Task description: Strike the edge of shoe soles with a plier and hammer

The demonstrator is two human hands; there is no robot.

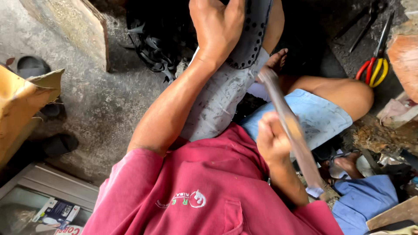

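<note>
Pliers [373,69] lie right of the knee [352,93], rubber scraps [154,48] left of it.

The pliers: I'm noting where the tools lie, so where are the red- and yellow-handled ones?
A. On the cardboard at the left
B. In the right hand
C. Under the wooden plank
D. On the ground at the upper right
D: the pliers lie on the dark ground at the upper right, beyond the bent knee, clear of both hands.

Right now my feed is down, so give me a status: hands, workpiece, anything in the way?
Left hand gripping black perforated rubber piece on knee. Right hand gripping long blurred blade-like tool, tip near the piece. Nothing between them.
</note>
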